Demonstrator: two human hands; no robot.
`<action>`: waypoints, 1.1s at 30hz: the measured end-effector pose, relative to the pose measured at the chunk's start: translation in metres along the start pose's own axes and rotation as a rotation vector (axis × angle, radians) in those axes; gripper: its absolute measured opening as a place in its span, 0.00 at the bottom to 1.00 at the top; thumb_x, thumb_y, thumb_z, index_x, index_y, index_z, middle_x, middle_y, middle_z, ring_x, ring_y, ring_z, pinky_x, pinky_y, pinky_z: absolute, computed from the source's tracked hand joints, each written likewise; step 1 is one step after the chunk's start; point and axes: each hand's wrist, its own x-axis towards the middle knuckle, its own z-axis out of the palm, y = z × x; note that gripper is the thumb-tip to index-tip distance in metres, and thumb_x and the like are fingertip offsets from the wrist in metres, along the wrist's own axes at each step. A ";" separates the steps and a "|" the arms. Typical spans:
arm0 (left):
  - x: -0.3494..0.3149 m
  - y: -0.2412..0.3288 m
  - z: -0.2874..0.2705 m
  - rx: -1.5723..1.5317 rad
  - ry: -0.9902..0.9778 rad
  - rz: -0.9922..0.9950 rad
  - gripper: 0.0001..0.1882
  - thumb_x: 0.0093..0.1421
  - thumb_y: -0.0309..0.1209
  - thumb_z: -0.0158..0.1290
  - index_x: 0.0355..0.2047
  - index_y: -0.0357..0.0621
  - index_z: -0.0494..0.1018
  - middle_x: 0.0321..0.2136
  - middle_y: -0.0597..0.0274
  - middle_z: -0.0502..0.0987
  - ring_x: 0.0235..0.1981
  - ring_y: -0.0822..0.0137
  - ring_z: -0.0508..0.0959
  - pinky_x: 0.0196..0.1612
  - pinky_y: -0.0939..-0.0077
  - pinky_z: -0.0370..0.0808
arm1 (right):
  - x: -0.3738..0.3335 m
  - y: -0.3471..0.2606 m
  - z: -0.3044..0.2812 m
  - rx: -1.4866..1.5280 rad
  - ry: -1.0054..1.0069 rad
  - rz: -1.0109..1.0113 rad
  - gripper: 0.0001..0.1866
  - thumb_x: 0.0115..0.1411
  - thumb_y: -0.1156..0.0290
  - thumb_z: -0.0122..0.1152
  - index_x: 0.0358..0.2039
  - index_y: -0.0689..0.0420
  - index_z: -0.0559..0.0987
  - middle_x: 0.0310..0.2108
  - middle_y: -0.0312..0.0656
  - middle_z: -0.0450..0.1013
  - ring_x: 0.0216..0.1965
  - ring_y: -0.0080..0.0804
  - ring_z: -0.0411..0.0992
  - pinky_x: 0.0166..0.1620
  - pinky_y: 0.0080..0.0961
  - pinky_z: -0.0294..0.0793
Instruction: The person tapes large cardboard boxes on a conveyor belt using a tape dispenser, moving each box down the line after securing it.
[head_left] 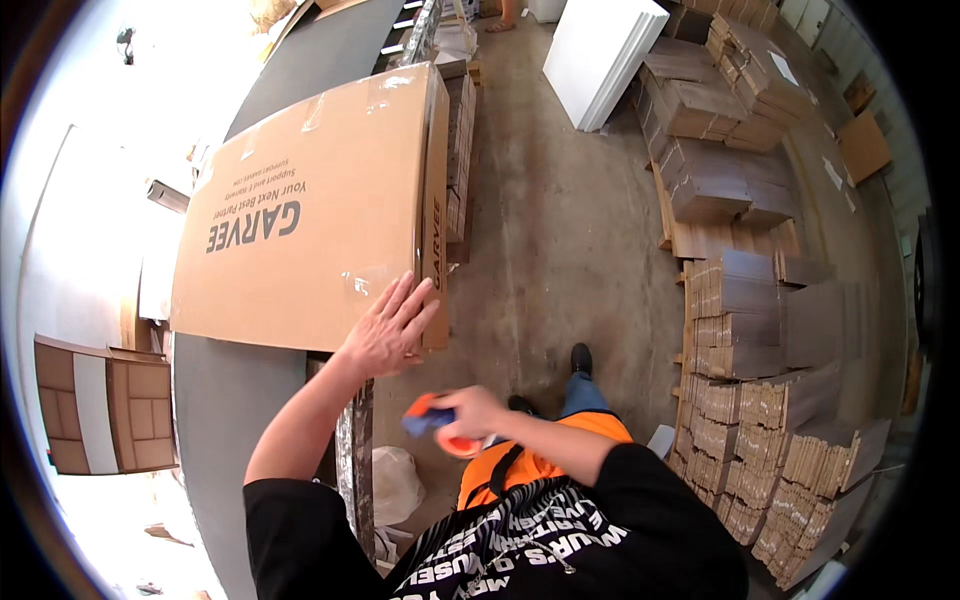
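Note:
A large flat brown cardboard box [330, 130] with dark printing and strips of clear tape lies on a grey conveyor belt [235, 420]. My left hand [388, 322] rests on the box's near right corner, fingers stretched out and spread over the edge. In front of my waist, my right hand [474, 412] is closed around an orange and blue tape dispenser [432, 416]. Motion smears the dispenser somewhat, and it is apart from the box.
Stacks of flattened cardboard [745, 430] on pallets line the right side. White panels [600, 60] stand upright at the back. A concrete floor aisle [555, 220] runs between them and the conveyor. A whitish plastic bag [397, 485] sits by the conveyor's leg. Another person's foot [500, 24] shows far off.

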 end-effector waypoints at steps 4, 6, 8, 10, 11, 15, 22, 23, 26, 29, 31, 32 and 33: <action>-0.004 0.004 0.003 -0.100 0.096 -0.060 0.53 0.45 0.55 0.63 0.65 0.39 0.55 0.69 0.46 0.47 0.70 0.43 0.44 0.72 0.53 0.41 | -0.018 0.031 -0.113 1.040 0.388 0.056 0.34 0.47 0.82 0.59 0.59 0.66 0.69 0.50 0.45 0.75 0.46 0.26 0.74 0.53 0.22 0.71; -0.003 0.007 0.005 -0.168 0.121 -0.055 0.53 0.47 0.57 0.61 0.64 0.36 0.55 0.68 0.45 0.49 0.70 0.43 0.45 0.71 0.53 0.42 | 0.003 0.026 -0.138 0.964 0.529 -0.012 0.33 0.48 0.80 0.60 0.59 0.64 0.71 0.46 0.42 0.77 0.43 0.23 0.74 0.50 0.22 0.73; 0.000 0.009 0.008 -0.167 0.159 -0.032 0.53 0.50 0.61 0.56 0.63 0.32 0.55 0.68 0.43 0.51 0.70 0.42 0.46 0.71 0.52 0.43 | 0.034 0.025 -0.135 0.763 0.398 -0.013 0.33 0.48 0.80 0.63 0.59 0.63 0.72 0.45 0.40 0.77 0.42 0.23 0.73 0.49 0.22 0.73; -0.006 0.008 0.010 -0.211 0.167 -0.038 0.53 0.53 0.64 0.52 0.63 0.29 0.55 0.67 0.42 0.51 0.69 0.41 0.47 0.71 0.51 0.43 | 0.024 0.023 -0.080 0.809 0.342 -0.002 0.31 0.51 0.79 0.64 0.58 0.61 0.72 0.41 0.32 0.76 0.38 0.16 0.71 0.44 0.19 0.74; -0.011 0.008 0.011 -0.185 0.188 -0.026 0.52 0.54 0.65 0.48 0.63 0.29 0.55 0.67 0.41 0.52 0.69 0.40 0.48 0.70 0.51 0.43 | 0.008 0.019 -0.059 0.783 0.329 -0.047 0.28 0.51 0.76 0.66 0.56 0.60 0.75 0.38 0.32 0.78 0.37 0.14 0.71 0.43 0.17 0.74; -0.010 0.013 0.000 -0.166 0.150 -0.034 0.50 0.56 0.65 0.46 0.63 0.31 0.56 0.68 0.46 0.52 0.70 0.44 0.48 0.71 0.52 0.44 | -0.017 -0.005 0.007 0.606 0.265 0.134 0.32 0.47 0.63 0.70 0.55 0.56 0.76 0.43 0.41 0.79 0.40 0.19 0.75 0.48 0.21 0.74; -0.009 0.020 0.003 -0.171 0.130 -0.059 0.48 0.57 0.65 0.45 0.63 0.34 0.59 0.68 0.46 0.53 0.70 0.44 0.48 0.71 0.51 0.43 | 0.035 -0.036 0.044 -0.688 0.048 -0.371 0.24 0.42 0.66 0.61 0.44 0.48 0.80 0.50 0.45 0.72 0.37 0.44 0.77 0.39 0.38 0.77; -0.011 0.019 0.006 -0.133 0.108 -0.060 0.49 0.56 0.65 0.44 0.63 0.34 0.59 0.68 0.47 0.53 0.70 0.44 0.48 0.71 0.52 0.43 | 0.038 -0.038 0.037 -0.693 0.056 -0.371 0.24 0.42 0.66 0.61 0.44 0.48 0.80 0.50 0.45 0.72 0.37 0.44 0.77 0.39 0.38 0.77; -0.009 0.014 0.010 -0.094 0.106 -0.056 0.52 0.55 0.69 0.43 0.63 0.33 0.59 0.68 0.46 0.52 0.70 0.44 0.47 0.71 0.51 0.42 | 0.042 -0.047 -0.026 -0.422 -0.419 -0.423 0.25 0.38 0.64 0.61 0.43 0.44 0.79 0.42 0.41 0.73 0.39 0.46 0.76 0.38 0.45 0.75; -0.004 0.017 -0.005 -0.332 0.086 -0.141 0.55 0.55 0.71 0.42 0.63 0.28 0.57 0.67 0.41 0.51 0.70 0.44 0.45 0.71 0.53 0.42 | 0.006 -0.044 -0.156 -0.434 -0.438 -0.362 0.27 0.36 0.60 0.63 0.44 0.44 0.80 0.40 0.41 0.74 0.41 0.45 0.75 0.40 0.44 0.75; 0.023 -0.002 -0.009 -0.422 0.134 -0.200 0.54 0.56 0.68 0.44 0.63 0.28 0.56 0.67 0.39 0.50 0.70 0.44 0.46 0.71 0.54 0.43 | -0.019 0.010 -0.225 -0.244 -0.168 -0.202 0.34 0.38 0.54 0.67 0.50 0.47 0.79 0.51 0.40 0.74 0.48 0.45 0.74 0.50 0.35 0.75; 0.037 -0.011 -0.013 -0.522 0.168 -0.262 0.53 0.57 0.66 0.47 0.63 0.27 0.55 0.67 0.38 0.49 0.70 0.44 0.46 0.71 0.56 0.45 | -0.031 0.042 -0.253 -0.030 -0.027 -0.121 0.33 0.42 0.59 0.70 0.52 0.53 0.78 0.53 0.41 0.73 0.50 0.39 0.75 0.53 0.28 0.73; 0.056 -0.027 -0.022 -0.466 0.179 -0.361 0.53 0.57 0.62 0.52 0.65 0.26 0.50 0.68 0.36 0.46 0.69 0.44 0.49 0.70 0.57 0.48 | -0.042 0.074 -0.274 0.158 0.156 -0.058 0.34 0.42 0.64 0.71 0.53 0.57 0.76 0.52 0.41 0.74 0.50 0.33 0.75 0.53 0.24 0.72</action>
